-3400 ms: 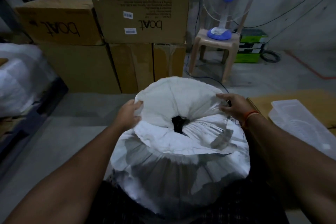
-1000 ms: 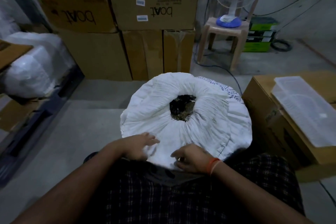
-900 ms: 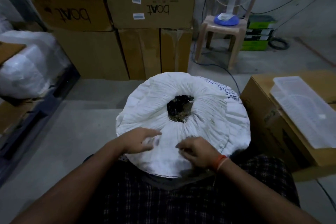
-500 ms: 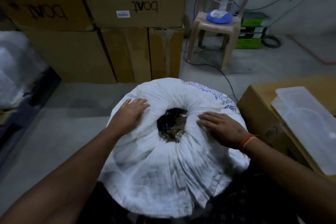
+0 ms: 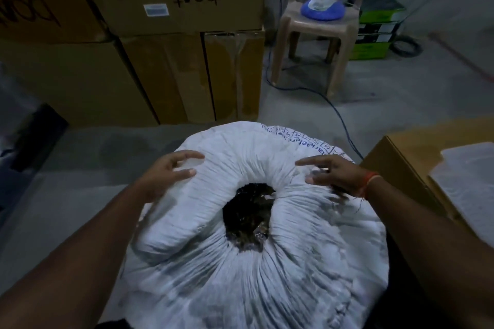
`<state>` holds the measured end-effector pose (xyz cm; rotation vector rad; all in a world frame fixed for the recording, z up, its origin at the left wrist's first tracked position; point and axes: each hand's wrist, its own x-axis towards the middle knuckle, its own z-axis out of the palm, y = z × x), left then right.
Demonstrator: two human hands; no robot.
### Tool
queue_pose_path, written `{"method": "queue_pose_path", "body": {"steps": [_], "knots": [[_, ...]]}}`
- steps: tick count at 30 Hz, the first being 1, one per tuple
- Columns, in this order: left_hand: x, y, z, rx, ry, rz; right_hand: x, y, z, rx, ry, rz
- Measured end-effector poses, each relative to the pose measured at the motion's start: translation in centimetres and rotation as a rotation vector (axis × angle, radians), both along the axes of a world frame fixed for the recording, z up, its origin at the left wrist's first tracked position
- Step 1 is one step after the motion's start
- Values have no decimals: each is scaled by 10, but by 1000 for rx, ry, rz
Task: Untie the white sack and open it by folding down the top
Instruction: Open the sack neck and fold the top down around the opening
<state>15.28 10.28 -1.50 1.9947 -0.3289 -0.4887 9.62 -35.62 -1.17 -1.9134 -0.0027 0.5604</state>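
The white woven plastic sack stands on the grey floor directly below the camera. Its top is already rolled outward into a thick collar, which holds the mouth open on a dark opening at the centre. The left hand rests on the collar left of that opening, fingers spread and straight. The right hand sits right of the opening, fingers extended, apparently to press the fold lower; contact is blurred. Brown cardboard boxes stand beyond the sack.
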Motion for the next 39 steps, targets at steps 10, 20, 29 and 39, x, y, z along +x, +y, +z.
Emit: {"method": "queue_pose_path", "body": {"steps": [10, 20, 29, 39], "knots": [[79, -38, -9, 478, -652, 242, 24, -38, -18, -592, -454, -408], [72, -59, -39, 809, -545, 220, 8, -22, -23, -747, -272, -323], [-81, -48, 31, 386, -1046, -7, -74, -17, 28, -702, -1073, 274], [-164, -34, -19, 556, -952, -631, -99, 43, 19, -867, -1099, 821]]}}
